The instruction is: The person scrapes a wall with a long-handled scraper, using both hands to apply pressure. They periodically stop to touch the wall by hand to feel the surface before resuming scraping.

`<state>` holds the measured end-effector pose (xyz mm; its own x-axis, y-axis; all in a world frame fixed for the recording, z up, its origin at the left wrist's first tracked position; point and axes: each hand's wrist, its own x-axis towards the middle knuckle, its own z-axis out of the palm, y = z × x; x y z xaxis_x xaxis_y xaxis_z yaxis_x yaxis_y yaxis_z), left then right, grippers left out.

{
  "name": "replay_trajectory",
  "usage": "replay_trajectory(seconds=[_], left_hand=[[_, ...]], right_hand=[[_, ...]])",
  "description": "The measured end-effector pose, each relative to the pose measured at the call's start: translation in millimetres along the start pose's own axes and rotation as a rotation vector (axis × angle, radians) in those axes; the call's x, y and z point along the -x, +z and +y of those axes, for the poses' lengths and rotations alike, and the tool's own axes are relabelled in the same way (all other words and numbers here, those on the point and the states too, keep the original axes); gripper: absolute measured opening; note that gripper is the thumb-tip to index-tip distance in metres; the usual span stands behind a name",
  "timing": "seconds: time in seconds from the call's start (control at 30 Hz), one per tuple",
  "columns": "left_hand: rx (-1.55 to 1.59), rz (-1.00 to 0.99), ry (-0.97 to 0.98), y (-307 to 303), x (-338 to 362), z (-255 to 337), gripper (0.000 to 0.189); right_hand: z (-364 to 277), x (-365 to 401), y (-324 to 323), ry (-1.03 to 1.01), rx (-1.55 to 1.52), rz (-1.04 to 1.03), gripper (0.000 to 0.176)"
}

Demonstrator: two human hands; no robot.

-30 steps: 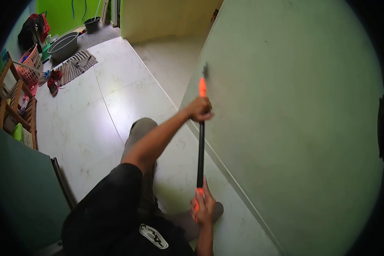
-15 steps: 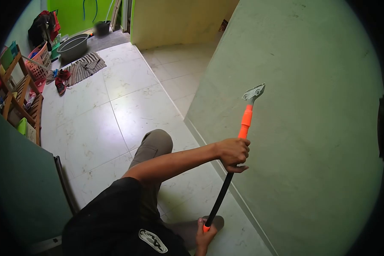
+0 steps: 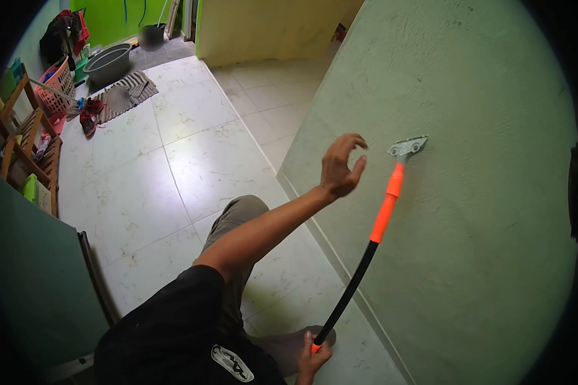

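A person sits on the tiled floor [image 3: 173,173] beside a pale green wall [image 3: 481,224]. Their right hand [image 3: 315,359] is closed round the end of a long scraper [image 3: 382,218], black shaft and orange grip, its metal blade [image 3: 408,147] lying against the wall. The left hand [image 3: 340,168] hovers just beside the grip, fingers spread and curled, holding nothing. The wall looks rough and speckled throughout, with no cleanly scraped patch, so most of the scraping seems left.

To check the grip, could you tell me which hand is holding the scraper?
The right hand, lowest in view, grips the scraper by its end; the left hand hangs open, off it.
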<state>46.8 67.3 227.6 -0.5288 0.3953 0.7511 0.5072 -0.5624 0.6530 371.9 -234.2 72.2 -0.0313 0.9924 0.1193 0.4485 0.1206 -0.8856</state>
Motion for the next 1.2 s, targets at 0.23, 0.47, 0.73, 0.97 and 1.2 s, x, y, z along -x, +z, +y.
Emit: replay_trajectory(seconds=[0.23,0.47,0.73,0.97,1.2], left_hand=[[-0.174,-0.086,-0.47,40.8,-28.7,-144.4,0.102],[-0.103,-0.2,-0.535,50.1,-25.5,-193.6,0.112],[-0.085,-0.356,-0.613,12.8,-25.5,-170.9,0.104],[-0.068,-0.403,-0.624,-6.2,-13.5,-153.2,0.086],[0.058,-0.17,0.294,-2.2,8.2,-0.5,0.058]], right_hand=[[1.7,8.7,-10.2,0.22,-0.132,-0.111,0.022],[15.1,-4.1,22.8,0.162,-0.207,0.034,0.011],[39.7,2.8,23.3,0.252,-0.406,-0.012,0.01],[31.1,10.4,17.8,0.111,-0.255,0.032,0.022],[-42.7,-6.5,23.7,-0.105,-0.199,0.014,0.019]])
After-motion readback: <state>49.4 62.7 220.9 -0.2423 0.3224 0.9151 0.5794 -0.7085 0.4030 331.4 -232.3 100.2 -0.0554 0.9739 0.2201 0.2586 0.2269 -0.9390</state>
